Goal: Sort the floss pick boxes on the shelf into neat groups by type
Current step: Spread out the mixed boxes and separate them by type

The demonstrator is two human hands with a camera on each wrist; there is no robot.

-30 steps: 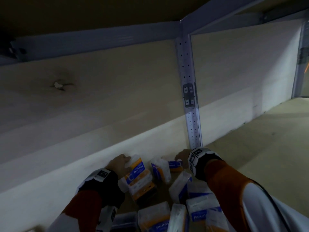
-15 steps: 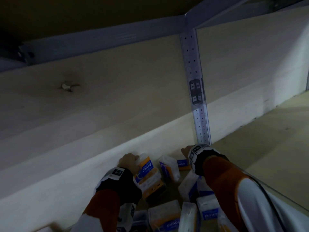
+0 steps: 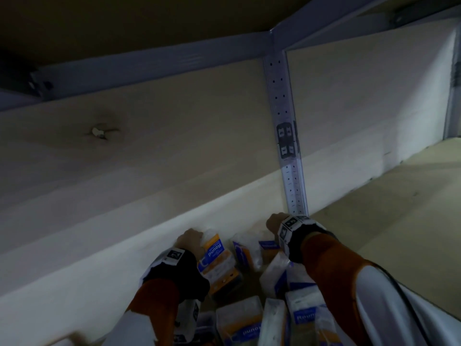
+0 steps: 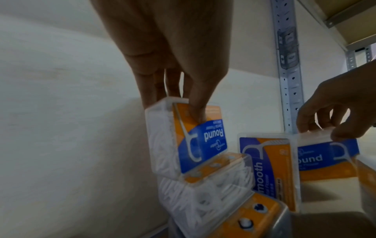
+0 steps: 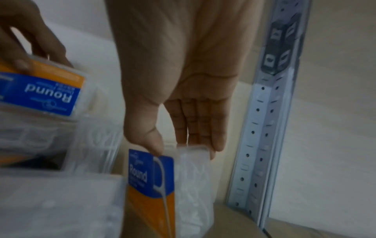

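Left hand pinches a Round box upright by its top at the shelf's back edge, atop another box. Right hand grips a second Round box beside the metal post; a Smooth box stands between.

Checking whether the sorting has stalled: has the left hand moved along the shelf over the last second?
No, not noticeably. The left hand keeps about the same gap to the left of the perforated upright, gripping its Round box; only the camera shifted.
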